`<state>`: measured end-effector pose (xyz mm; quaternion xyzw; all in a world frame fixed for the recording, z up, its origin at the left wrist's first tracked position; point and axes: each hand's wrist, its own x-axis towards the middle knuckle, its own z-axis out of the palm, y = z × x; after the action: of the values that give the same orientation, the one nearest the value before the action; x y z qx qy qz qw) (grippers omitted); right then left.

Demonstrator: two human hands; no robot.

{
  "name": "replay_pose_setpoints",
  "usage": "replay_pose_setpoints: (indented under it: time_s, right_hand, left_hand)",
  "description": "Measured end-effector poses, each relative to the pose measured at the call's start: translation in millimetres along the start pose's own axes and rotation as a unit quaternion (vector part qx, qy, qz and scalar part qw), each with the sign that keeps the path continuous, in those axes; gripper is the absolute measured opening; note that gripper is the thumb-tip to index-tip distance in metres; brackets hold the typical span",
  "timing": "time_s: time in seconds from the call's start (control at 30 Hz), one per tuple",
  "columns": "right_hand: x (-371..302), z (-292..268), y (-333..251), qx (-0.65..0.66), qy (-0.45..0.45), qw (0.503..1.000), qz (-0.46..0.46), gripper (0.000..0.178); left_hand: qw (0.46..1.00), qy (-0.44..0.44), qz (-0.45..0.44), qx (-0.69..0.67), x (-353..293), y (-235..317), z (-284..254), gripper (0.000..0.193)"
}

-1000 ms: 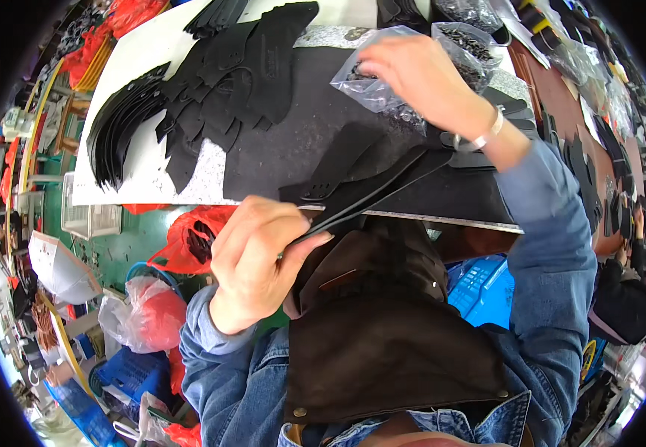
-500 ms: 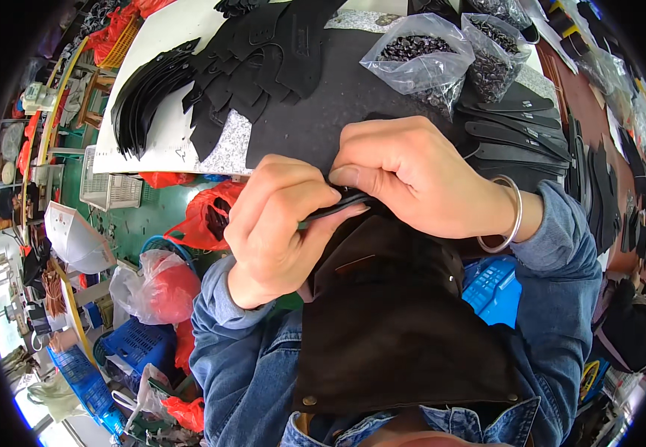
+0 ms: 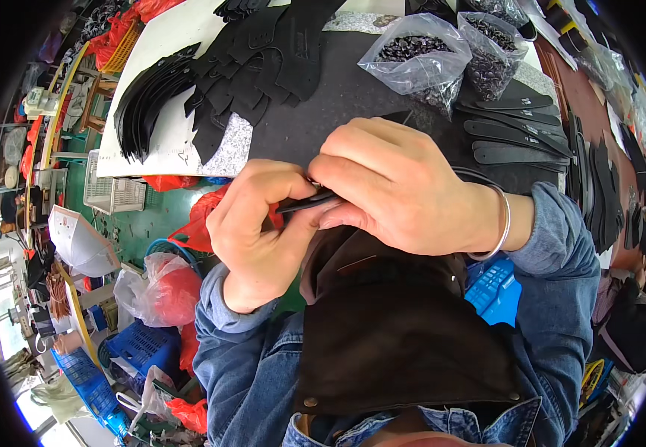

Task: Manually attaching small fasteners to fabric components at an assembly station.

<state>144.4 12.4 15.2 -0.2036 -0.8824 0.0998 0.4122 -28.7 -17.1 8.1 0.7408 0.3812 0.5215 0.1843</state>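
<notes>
In front of my chest, both hands pinch a black leather strap (image 3: 308, 203), close past the near edge of the table. My left hand (image 3: 252, 231) is closed on its left end, thumb below and fingers above. From the right, my right hand (image 3: 401, 186) closes on the same strap, its fingertips meeting the left ones and covering much of it. A tiny shiny bit shows between the fingertips, too small to name. Beyond the right hand lie flat black strap pieces (image 3: 517, 134) and two clear bags of small dark parts (image 3: 420, 56).
A stack of curved black strips (image 3: 144, 104) and a pile of cut black pieces (image 3: 252, 71) cover the table's left half. Below left stand a white basket (image 3: 107, 186), red bags (image 3: 200, 220) and a blue crate (image 3: 144, 346). A co-worker (image 3: 632, 328) is at far right.
Both hands have shifted slightly left with the strap. My right hand has turned, its thumb now below the strap and its fingers over the top.
</notes>
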Motion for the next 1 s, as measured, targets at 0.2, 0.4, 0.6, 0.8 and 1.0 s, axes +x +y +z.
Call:
replay_pose_setpoints:
  time_s: [0.2,0.4,0.6,0.8,1.0]
  right_hand:
    - [0,-1,-1,-0.003,-0.028,1.000,-0.003,0.036]
    - [0,1,-3,0.002,0.001,1.000,0.010,0.032]
    - [-12,-22,0,-0.088,-0.097,0.989,0.076,0.026]
    - [-25,-60,18,-0.092,-0.164,0.979,0.074,0.013]
    - [-6,-68,31,-0.067,-0.152,0.985,0.048,0.012]
  left_hand:
    - [0.998,-0.022,-0.032,-0.040,2,1,-2,0.028]
    - [1.000,0.004,0.010,-0.027,4,-2,3,0.029]
    - [0.992,0.114,-0.017,-0.044,13,8,-14,0.024]
    - [0.934,0.083,0.034,0.347,17,-2,-42,0.044]
    - [0.972,-0.156,-0.076,0.158,21,10,23,0.019]
